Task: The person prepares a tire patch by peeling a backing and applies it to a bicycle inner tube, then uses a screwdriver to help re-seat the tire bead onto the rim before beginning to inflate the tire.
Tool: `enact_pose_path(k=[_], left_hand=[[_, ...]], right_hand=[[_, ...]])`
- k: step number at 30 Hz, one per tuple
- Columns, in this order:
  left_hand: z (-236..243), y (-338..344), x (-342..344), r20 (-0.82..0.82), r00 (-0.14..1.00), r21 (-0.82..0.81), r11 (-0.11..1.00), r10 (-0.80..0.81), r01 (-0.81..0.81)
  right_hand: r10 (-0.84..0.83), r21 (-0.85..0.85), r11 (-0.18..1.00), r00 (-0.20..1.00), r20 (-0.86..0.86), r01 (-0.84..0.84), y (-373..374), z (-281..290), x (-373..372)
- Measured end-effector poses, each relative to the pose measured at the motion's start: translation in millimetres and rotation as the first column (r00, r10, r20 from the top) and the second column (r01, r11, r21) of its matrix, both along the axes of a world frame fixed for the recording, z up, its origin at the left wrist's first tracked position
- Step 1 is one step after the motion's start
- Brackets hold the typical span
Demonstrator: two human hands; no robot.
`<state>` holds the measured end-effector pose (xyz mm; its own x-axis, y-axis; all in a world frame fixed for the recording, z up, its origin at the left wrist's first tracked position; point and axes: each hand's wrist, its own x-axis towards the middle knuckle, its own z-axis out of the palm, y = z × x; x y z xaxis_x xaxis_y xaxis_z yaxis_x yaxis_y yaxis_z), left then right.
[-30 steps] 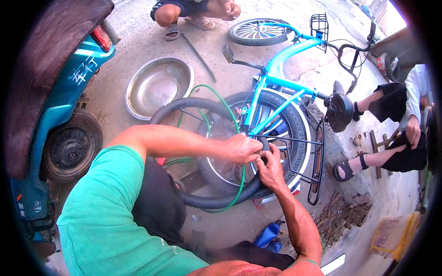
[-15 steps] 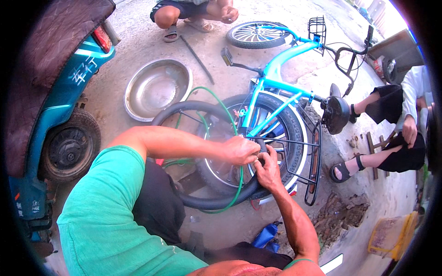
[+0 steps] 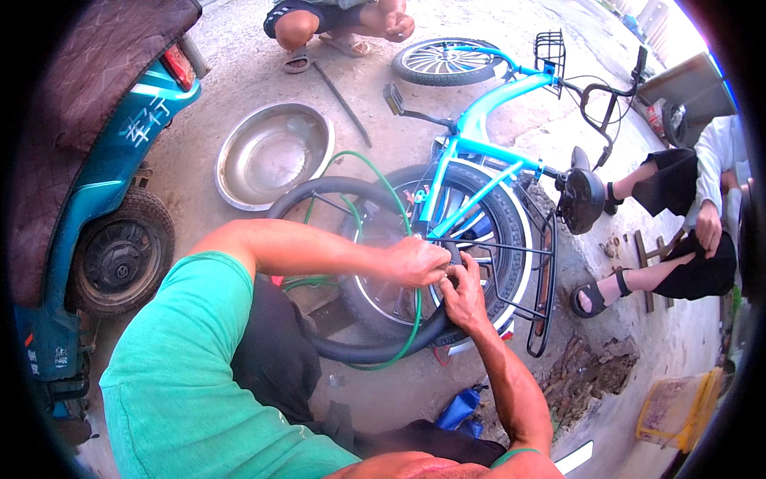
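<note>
A puffed-up black inner tube (image 3: 375, 351) forms a large loop over the rear wheel (image 3: 523, 231) of a light blue bicycle (image 3: 487, 104) that lies on its side. My left hand (image 3: 419, 262) is closed on the tube at the loop's right side. Close below it, my right hand (image 3: 464, 294) grips the same tube, thumb and fingers bent round it. The fingertips of both hands nearly meet; what lies between them is too small to make out. A green hose (image 3: 415, 319) curves past my left hand and across the tube.
A metal basin (image 3: 275, 156) stands beyond my left arm, with a thin rod (image 3: 343, 104) beside it. A teal three-wheeled vehicle (image 3: 120, 152) is at the left. One person (image 3: 319, 24) squats at the far side; another (image 3: 678, 231) sits at the right. A yellow-edged bucket (image 3: 678, 411) lies near right.
The far side of the inner tube's loop has shifted very slightly to the right. Both my hands keep their hold in the same place.
</note>
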<state>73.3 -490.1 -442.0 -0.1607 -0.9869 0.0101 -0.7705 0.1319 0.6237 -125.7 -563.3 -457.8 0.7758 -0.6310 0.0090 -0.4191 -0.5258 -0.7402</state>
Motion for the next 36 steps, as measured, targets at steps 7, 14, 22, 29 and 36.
enact_pose_path(k=[7, 14, 22, 29, 36], left_hand=[[0.5, 1.4, 0.6, 0.011, 1.000, 0.006, 1.000, 0.006, -0.006], [0.8, -2.8, -2.4, 0.006, 1.000, -0.010, 1.000, 0.006, -0.006], [-11.4, -9.3, -0.8, -0.003, 1.000, -0.025, 1.000, 0.008, -0.008], [-8.8, -1.7, 0.3, -0.036, 0.999, 0.014, 1.000, 0.027, -0.027], [-5.2, -0.8, 0.4, -0.030, 0.999, 0.026, 0.999, 0.033, -0.032]], right_hand=[[-0.006, 0.011, 1.000, 1.000, -0.003, 0.006, 2.0, 0.0, 2.1], [0.000, 0.024, 1.000, 1.000, 0.001, 0.000, -1.5, -6.2, -1.4], [0.009, 0.046, 0.999, 1.000, 0.020, -0.009, -5.5, -3.8, 0.1], [-0.019, 0.055, 0.998, 1.000, -0.014, 0.020, 1.4, -1.0, 0.1], [-0.015, 0.051, 0.999, 1.000, 0.009, 0.015, 1.7, -1.2, 1.7]])
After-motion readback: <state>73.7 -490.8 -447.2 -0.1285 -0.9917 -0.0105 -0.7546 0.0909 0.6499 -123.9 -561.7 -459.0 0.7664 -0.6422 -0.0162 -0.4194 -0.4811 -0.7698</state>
